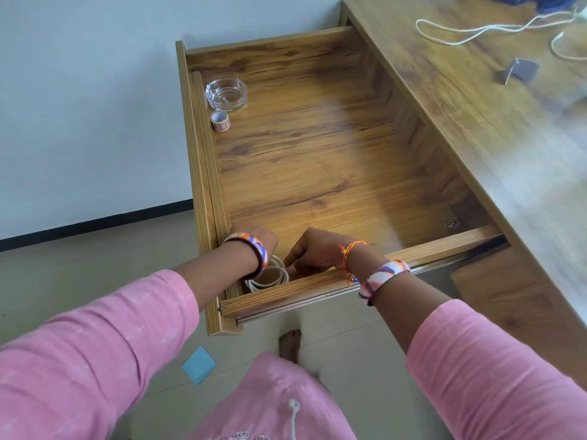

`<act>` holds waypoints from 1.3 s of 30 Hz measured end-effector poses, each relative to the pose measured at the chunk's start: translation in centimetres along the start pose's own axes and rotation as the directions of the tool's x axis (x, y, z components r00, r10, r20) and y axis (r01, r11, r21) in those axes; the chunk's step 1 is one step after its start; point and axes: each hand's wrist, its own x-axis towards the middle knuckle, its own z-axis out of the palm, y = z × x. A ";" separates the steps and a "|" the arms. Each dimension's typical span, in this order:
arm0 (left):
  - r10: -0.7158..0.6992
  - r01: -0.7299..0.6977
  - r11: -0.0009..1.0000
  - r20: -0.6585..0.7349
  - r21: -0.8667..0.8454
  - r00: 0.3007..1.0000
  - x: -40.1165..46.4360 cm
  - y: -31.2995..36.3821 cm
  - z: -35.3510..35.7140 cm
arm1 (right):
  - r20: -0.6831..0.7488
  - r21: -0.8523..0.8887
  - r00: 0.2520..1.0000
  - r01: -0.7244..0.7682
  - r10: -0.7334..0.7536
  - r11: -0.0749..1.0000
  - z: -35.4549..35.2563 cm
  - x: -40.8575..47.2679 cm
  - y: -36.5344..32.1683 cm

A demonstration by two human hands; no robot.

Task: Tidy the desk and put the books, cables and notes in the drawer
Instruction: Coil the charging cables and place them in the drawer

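Setting a coiled cable [268, 276] into the drawer [317, 160], near corner; left hand [254, 238] and right hand [309, 252] curled, grip unclear. Leaving another cable [482, 30] lying on the tabletop [476, 122].

1. On the surface [460, 100] a white cable [482, 28] and a grey block [521, 71] are seen.
2. In the drawer [317, 160] an ashtray [226, 94], a tape roll [220, 121] and a coiled cable [270, 276] are held.
3. On the floor [95, 265] a blue pad [199, 364] is seen.
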 end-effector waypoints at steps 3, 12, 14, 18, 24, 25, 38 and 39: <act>0.040 -0.043 0.999 0.133 0.019 0.990 0.4 -0.5 -1.1 | -0.036 -0.058 0.999 -0.002 0.000 0.998 0.2 0.2 -0.2; 0.017 0.003 0.982 0.104 -0.191 0.994 0.4 -1.8 -3.2 | -0.122 0.057 0.991 -0.041 0.048 0.998 -1.4 -0.9 0.0; 0.030 -0.021 0.979 0.038 -0.203 0.999 0.4 -1.4 -4.3 | -0.169 0.070 0.985 -0.014 0.026 0.997 -2.2 -1.7 -0.1; 0.103 -0.133 0.957 -0.126 -0.258 0.987 0.2 0.6 -8.2 | -0.323 0.063 0.946 0.053 -0.029 0.997 -4.8 -4.4 0.1; 0.218 -0.356 0.903 -0.459 -0.239 0.861 1.0 6.0 -17.4 | -0.622 0.002 0.782 0.058 -0.044 0.998 -11.1 -10.9 2.4; 0.232 -0.397 0.885 -0.507 -0.244 0.830 1.3 7.0 -19.0 | -0.662 0.001 0.749 0.051 -0.038 0.999 -12.3 -12.0 3.1; 0.005 -0.465 0.732 -0.678 -0.499 0.735 18.2 13.3 -37.3 | -0.829 0.064 0.557 -0.010 0.059 0.998 -30.9 -16.8 15.4; -0.041 -0.438 0.739 -0.683 -0.512 0.729 20.3 13.5 -38.5 | -0.826 0.070 0.560 -0.014 0.066 0.997 -32.2 -16.4 16.3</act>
